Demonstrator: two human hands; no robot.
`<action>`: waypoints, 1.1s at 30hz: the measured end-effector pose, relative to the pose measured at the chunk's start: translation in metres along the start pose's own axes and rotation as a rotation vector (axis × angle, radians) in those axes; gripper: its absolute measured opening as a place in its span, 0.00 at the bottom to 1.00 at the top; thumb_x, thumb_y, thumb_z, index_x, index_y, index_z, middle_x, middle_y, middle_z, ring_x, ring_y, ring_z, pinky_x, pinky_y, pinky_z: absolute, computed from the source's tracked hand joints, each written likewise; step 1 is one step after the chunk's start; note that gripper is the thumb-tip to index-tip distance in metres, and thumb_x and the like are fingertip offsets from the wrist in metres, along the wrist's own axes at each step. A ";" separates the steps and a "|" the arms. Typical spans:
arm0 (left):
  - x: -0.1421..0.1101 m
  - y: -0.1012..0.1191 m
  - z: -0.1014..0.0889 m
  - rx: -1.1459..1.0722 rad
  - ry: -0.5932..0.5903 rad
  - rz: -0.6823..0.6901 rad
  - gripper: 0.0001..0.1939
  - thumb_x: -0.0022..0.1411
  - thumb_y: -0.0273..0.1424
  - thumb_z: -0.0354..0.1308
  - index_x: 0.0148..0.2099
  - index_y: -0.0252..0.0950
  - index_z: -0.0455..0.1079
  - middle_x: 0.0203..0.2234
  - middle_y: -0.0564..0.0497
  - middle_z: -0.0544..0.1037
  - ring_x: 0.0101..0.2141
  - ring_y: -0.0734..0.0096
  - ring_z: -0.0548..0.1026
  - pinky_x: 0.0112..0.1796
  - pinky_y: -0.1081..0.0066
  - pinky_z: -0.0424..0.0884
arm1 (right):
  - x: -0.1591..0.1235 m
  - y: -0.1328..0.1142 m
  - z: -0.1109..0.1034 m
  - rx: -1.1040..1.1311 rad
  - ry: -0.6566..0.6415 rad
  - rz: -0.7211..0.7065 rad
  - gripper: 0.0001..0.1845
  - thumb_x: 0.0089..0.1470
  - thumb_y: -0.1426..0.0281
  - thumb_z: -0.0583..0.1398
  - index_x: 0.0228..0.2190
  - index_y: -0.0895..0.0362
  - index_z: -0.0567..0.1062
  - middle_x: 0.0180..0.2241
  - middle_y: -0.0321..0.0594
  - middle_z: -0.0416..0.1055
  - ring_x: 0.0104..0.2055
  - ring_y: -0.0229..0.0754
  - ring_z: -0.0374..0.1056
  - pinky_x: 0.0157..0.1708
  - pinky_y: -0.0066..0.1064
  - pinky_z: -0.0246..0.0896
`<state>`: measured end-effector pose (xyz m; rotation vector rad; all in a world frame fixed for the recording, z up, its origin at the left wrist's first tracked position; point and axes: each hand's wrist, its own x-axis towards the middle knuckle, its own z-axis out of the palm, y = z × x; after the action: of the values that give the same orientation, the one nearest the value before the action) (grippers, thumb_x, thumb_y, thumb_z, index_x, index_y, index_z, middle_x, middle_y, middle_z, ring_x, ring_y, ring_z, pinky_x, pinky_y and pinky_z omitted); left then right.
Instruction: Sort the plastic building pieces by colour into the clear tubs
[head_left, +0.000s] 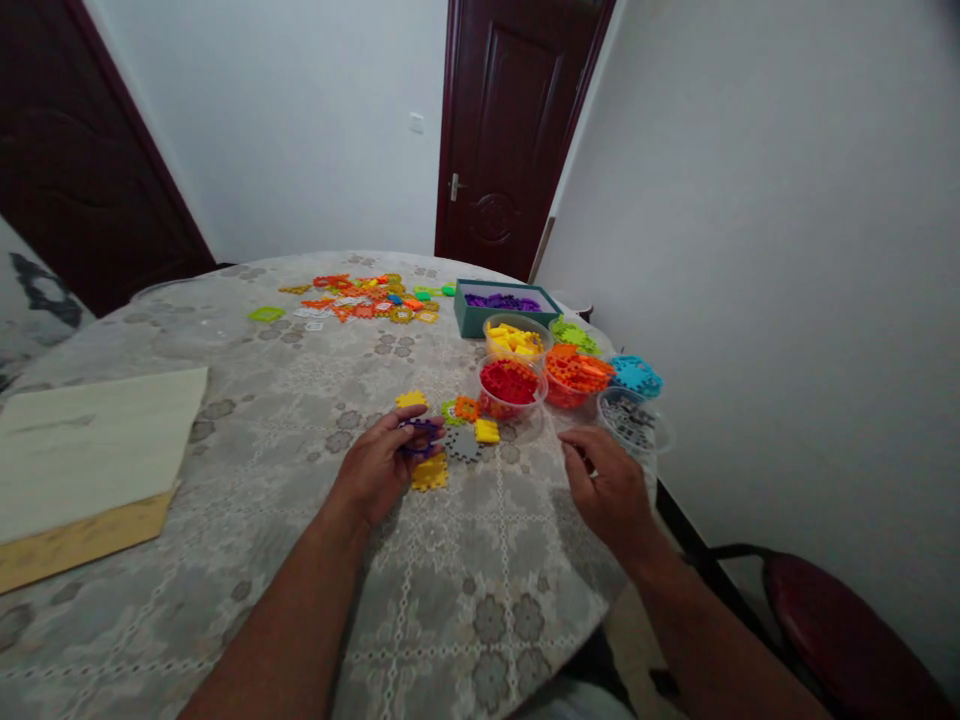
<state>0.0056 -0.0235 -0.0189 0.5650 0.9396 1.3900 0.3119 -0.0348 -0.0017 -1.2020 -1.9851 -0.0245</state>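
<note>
My left hand (379,452) is closed on a purple toothed plastic piece (421,437), held just above the table. Around it lie yellow toothed pieces (430,474), a grey gear piece (465,445), a small yellow piece (487,431), and an orange piece (467,408) beside a green one (450,412). My right hand (606,480) hovers over the table's right side, near the tub of grey pieces (631,420). Its fingers are curled together, and whatever may be between them is hidden. The clear tub of red pieces (510,383) stands between the two hands, farther back.
Tubs of yellow (516,338), orange (576,370), green (574,333) and blue pieces (636,375) cluster at the right. Behind them stands a dark green box (471,322) with purple pieces. Mixed pieces (367,300) lie far back. A cream sheet (97,430) lies left; a chair (840,620) stands right.
</note>
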 end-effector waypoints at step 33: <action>0.006 -0.001 -0.002 0.132 0.035 -0.011 0.21 0.58 0.23 0.62 0.55 0.32 0.75 0.48 0.36 0.85 0.41 0.57 0.86 0.40 0.64 0.85 | 0.016 0.133 -0.097 -0.057 0.182 0.388 0.19 0.62 0.59 0.59 0.49 0.56 0.81 0.43 0.45 0.81 0.41 0.46 0.74 0.47 0.40 0.69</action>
<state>0.0046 -0.0184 -0.0220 0.6351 1.0667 1.3388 0.4685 0.0119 0.0257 -1.5471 -1.5789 0.0057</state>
